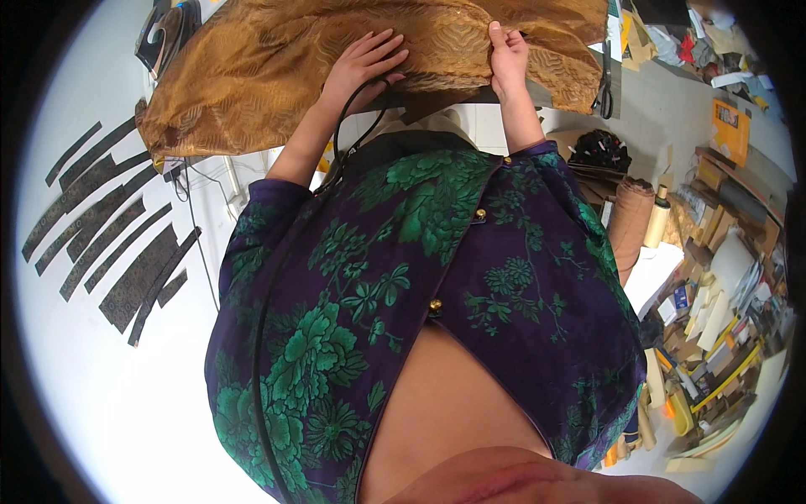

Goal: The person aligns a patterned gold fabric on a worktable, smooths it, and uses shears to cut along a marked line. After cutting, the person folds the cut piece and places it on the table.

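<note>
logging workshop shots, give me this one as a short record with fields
left hand: laid on the brown patterned fabric, fingers spread
right hand: thumb and fingers closed on the fabric
garment: purple with green flowers, worn by the person
black cord: runs down the garment's front
far left: dark patterned strips
right side: brown roll

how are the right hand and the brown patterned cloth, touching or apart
Touching: the head view shows the right hand gripping the brown patterned cloth, its thumb pressed against the fabric.
</note>
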`<state>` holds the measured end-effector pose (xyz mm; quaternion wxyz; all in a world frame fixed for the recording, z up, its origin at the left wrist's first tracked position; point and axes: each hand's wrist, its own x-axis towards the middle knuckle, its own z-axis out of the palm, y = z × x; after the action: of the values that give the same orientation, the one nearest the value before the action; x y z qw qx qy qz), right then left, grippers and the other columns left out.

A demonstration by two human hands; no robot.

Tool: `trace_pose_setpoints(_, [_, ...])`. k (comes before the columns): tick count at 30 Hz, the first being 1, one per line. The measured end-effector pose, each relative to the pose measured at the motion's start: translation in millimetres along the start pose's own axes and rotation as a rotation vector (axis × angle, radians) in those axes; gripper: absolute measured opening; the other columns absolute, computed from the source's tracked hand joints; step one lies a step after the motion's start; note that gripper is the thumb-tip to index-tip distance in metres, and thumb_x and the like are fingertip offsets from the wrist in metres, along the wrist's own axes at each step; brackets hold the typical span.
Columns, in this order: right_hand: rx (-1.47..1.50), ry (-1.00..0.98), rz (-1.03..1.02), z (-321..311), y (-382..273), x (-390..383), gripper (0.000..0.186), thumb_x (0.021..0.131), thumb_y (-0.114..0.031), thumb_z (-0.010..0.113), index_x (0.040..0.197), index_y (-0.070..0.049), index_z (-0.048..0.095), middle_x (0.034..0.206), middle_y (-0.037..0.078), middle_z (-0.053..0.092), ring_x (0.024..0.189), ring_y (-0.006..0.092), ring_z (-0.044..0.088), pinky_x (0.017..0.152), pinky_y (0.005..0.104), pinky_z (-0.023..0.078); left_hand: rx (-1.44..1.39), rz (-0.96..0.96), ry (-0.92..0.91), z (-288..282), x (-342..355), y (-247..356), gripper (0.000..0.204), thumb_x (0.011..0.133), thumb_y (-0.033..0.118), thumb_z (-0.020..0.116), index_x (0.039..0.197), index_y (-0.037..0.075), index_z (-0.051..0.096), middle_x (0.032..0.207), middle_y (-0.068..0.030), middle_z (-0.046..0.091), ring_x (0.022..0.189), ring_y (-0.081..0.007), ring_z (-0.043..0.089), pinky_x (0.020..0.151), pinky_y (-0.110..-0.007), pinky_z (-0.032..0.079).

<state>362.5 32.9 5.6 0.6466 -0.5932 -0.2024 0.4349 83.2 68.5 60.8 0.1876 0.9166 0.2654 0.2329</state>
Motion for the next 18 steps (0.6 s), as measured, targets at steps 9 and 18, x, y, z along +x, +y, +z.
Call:
trace_pose_setpoints(9, [0.175, -0.009, 0.325, 0, -14, 10, 0.033, 0.087, -0.033, 0.075, 0.072, -0.011, 0.056, 0.07, -0.002, 0.058, 0.061, 0.0079, 0.05, 0.055, 0.023, 0.038, 0.122, -0.028, -0.089, -1, -4, 1, 0.049, 0.082, 0.017, 0.072, 0.13, 0.021, 0.061, 0.142, -0.0002, 0.053, 0.136, -0.0214, 0.044, 0.115, -0.05, 0.025])
trace_pose_setpoints(18, [0.122, -0.119, 0.503, -31, 17, 34, 0.027, 0.09, -0.029, 0.07, 0.101, -0.006, 0.062, 0.093, 0.004, 0.064, 0.081, 0.0156, 0.059, 0.071, 0.0305, 0.048, 0.113, -0.053, -0.114, 5, -7, -2, 0.064, 0.076, 0.014, 0.071, 0.136, 0.028, 0.055, 0.148, 0.0052, 0.046, 0.14, -0.0178, 0.037, 0.114, -0.067, 0.009])
